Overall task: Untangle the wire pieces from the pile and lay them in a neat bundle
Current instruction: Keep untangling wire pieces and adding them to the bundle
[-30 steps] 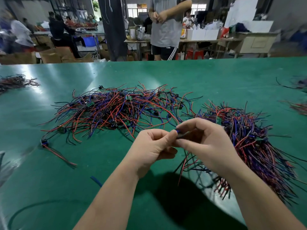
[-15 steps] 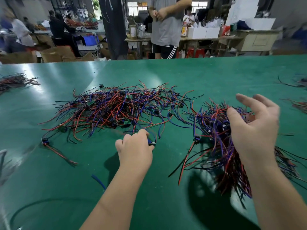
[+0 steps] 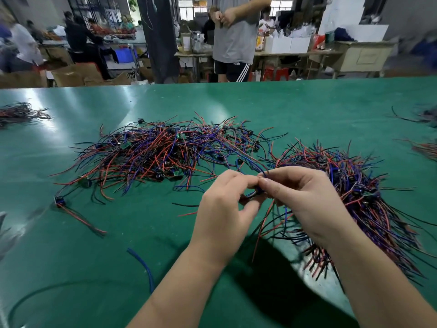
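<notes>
Red, blue and black insulated leads make up the wire piece (image 3: pixel 257 192) now pinched between the two hands, just above the green counter (image 3: pixel 307 110). Such leads are judged to be very light, soft and springy, with slick insulation, so a pull on the free ends would probably tighten any knot and drag neighbours along. The small dark component at the joined end is judged the better place to take hold, being the only stiff part, though its solder joints may be fragile.

The left hand (image 3: pixel 224 209) is nearly closed, thumb and forefinger pinched on that end, the other fingers loosely curled beneath. The right hand (image 3: pixel 305 204) is likewise almost shut, its fingertips meeting those of the left over the same piece; the exact contact is hidden by the fingers. Loose tails hang down below the hands toward the counter.

The tangled pile (image 3: pixel 160 152) lies beyond the left hand, spread flat and still large. The bundle (image 3: pixel 369 204) lies under and beside the right forearm, its leads roughly aligned. A stray piece (image 3: pixel 78 216) and a blue offcut (image 3: pixel 142 263) lie apart on the near left.
</notes>
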Motion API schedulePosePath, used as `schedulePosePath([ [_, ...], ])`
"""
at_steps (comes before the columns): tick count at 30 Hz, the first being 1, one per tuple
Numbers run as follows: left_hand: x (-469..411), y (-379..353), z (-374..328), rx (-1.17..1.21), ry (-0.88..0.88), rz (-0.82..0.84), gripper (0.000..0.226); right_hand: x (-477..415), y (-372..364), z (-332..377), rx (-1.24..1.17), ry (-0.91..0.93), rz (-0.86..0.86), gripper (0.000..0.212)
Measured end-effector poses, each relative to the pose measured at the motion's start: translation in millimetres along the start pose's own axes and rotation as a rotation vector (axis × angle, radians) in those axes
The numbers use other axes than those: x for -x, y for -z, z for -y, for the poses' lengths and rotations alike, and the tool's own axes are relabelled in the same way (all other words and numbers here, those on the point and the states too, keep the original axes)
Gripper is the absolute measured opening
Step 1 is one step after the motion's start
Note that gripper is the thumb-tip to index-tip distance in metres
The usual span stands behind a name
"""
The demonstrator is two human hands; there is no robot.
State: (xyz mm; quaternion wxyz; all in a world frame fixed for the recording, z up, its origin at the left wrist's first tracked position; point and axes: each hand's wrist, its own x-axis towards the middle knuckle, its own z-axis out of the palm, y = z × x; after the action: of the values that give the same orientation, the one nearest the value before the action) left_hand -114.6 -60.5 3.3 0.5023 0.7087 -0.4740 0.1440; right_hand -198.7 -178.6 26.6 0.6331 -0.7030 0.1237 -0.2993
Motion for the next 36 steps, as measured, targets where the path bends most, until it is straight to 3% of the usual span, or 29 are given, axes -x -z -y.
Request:
schedulePosePath([
  [4,1.1,-2.6,-10.4,0.279,0.227,0.029,0.024,-2.7,2.9,-0.3,-0.098,-0.038,-0.129,0.005],
  [8,-0.4,-6.9,-19.9,0.628,0.612,0.058,0.019,-1.1,4.8,1.2,-0.014,-0.019,-0.114,0.009],
  [13,-5.0,0.1,-19.6,0.955,0.872,0.062,0.014,-0.6,-0.4,0.2,0.01,0.042,-0.131,0.016],
  [19,-7.8,10.0,-17.4,1.02,0.855,0.344,0.016,-3.9,5.3,5.2,-0.19,-0.133,-0.219,0.021],
  [23,-10.0,18.2,-12.8,1.076,0.829,0.427,0.005,-5.0,5.4,9.1,-0.328,-0.278,-0.148,0.007],
  [25,-9.8,21.0,-9.6,1.04,0.805,0.468,0.012,-7.1,7.8,10.1,-0.43,-0.323,-0.138,0.004],
  [28,-7.1,16.3,-6.5,1.006,0.793,0.452,0.009,-11.6,16.9,10.1,-0.516,-0.338,-0.18,0.019],
  [33,-0.1,2.3,-7.0,0.888,0.781,0.409,0.021,-11.2,16.3,6.8,-0.497,-0.285,-0.108,0.025],
  [36,1.1,1.1,-6.9,0.871,0.777,0.407,0.015,-9.7,14.7,6.8,-0.45,-0.261,-0.073,0.027],
])
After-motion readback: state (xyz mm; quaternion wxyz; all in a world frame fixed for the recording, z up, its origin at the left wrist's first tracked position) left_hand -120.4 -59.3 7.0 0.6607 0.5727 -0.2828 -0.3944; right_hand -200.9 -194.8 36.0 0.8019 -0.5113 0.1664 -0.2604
